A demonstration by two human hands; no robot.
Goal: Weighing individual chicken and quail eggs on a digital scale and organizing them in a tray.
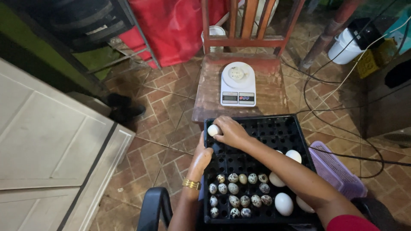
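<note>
A black plastic egg tray (280, 128) lies in front of me, resting partly on a wooden chair seat. My right hand (231, 130) reaches across it and is shut on a white egg (212, 130) at the tray's far left corner. My left hand (201, 157) grips the tray's left edge; a gold watch sits on that wrist. Several small speckled eggs (237, 194) fill the near left cells. Several larger white eggs (284, 203) lie in the near right part, partly behind my right forearm.
A white digital kitchen scale (238, 84) stands on the wooden chair (214, 98) beyond the tray. A purple basket (336, 171) sits right of the tray. Cables cross the tiled floor at right. A white bucket (344, 49) stands far right; a pale door panel (47, 141) lies at left.
</note>
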